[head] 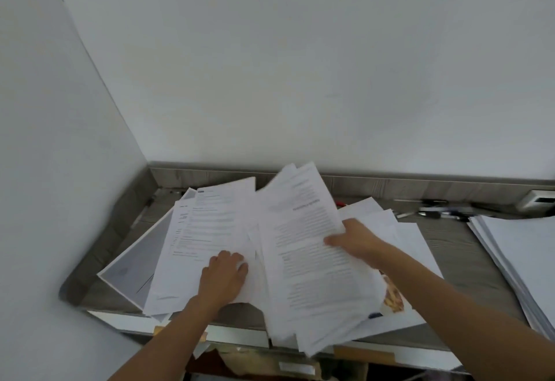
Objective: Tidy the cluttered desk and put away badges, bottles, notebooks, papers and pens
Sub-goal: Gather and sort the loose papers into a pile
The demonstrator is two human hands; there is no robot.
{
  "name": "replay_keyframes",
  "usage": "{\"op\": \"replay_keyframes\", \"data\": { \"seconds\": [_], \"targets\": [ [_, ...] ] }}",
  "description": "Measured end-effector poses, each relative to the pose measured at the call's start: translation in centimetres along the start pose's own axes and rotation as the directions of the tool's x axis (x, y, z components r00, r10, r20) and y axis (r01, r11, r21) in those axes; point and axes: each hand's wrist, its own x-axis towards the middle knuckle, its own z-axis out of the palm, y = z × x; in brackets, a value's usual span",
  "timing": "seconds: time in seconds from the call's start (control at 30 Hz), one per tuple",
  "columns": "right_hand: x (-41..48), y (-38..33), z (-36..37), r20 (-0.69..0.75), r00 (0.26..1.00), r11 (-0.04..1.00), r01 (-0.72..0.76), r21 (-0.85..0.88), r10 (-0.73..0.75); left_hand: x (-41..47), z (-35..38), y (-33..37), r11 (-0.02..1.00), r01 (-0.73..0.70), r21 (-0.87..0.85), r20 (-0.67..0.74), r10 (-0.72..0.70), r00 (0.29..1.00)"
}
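The left hand (223, 275) lies knuckles up on the left pile of papers (204, 230), its fingers curled into the top sheets with a bit of white paper showing between them, so it grips the pile near its right edge. The right hand (354, 241) grips a sheaf of printed papers (303, 248) by its right edge, thumb on top and fingers underneath. This sheaf is raised and fanned, and its far corners are blurred. Its lower end hangs past the front edge of the tabletop (468, 260).

The left pile is spread unevenly, with printed text facing up. It partly covers a grey sheet (132, 260) with a white border that lies askew toward the left corner. Beneath the raised sheaf more white sheets are spread out, and a picture page (392, 296) with orange and yellow colours peeks out just below the right forearm. The two heaps overlap in the middle, between the hands.

On the right side a stack of white sheets (525, 260) lies apart from the rest and runs out of view at the edge. Along the back of the tabletop, near the low grey upstand, several pens (435, 211) lie scattered; they are too blurred to count. A white box (537, 200) sits at the far right by the upstand. A small red thing (339, 203) shows just behind the raised sheaf; what it is cannot be told. The tabletop is grey wood grain and sits in a corner of plain white wall (300, 65).
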Motion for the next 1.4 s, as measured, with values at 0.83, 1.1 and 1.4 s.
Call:
{"op": "replay_keyframes", "data": {
  "seconds": [0.83, 1.1, 1.4],
  "targets": [
    [-3.6, -2.6, -5.8, -0.143, 0.875, 0.803, 0.481, 0.353, -0.462, -0.3, -9.1, 10.8, 0.309, -0.261, -0.914, -0.147, 0.345, 0.927],
    [-3.5, -1.4, -4.9, -0.138, 0.906, 0.839, 0.423, 0.343, -0.4, -0.7, -9.4, 11.5, 0.394, -0.272, -0.878, -0.173, 0.269, 0.947],
    [-3.7, -4.9, -6.6, -0.24, 0.855, 0.741, 0.518, 0.428, -0.459, -0.5, -13.8, 12.7, 0.304, -0.418, -0.856, -0.318, 0.328, 0.89]
  ]
}}
